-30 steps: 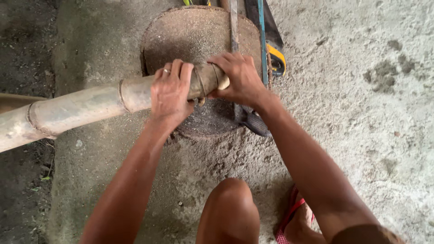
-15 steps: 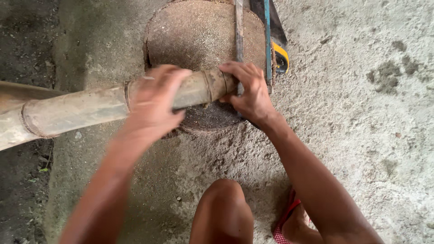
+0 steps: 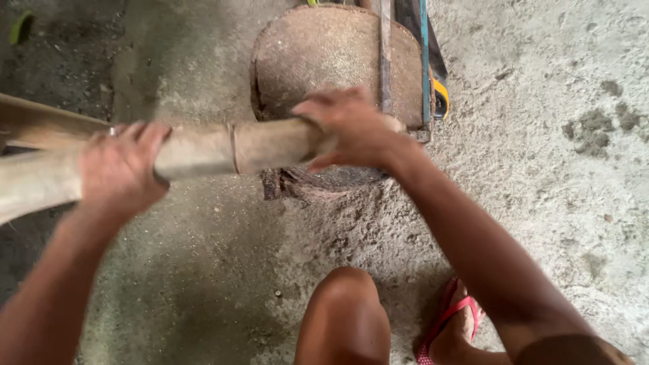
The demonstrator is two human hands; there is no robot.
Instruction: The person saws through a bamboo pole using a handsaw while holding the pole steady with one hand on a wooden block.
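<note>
A thick pale bamboo pole [image 3: 223, 149] lies across the view from the left edge to the middle, its end over a round wooden block [image 3: 324, 54]. My left hand [image 3: 122, 172] wraps over the pole well left of its end; a ring shows on one finger. My right hand [image 3: 348, 128] grips the pole's end above the block's near edge. Both hands are blurred.
A long blade and a saw with a blue frame and yellow handle [image 3: 422, 67] lie along the block's right side. My knee [image 3: 345, 318] and a foot in a red sandal [image 3: 449, 324] are at the bottom. Sawdust covers the concrete floor [image 3: 554, 169].
My left hand has slid left along the pole, away from the right hand. The pole's end has shifted, and the view has moved closer and rightward.
</note>
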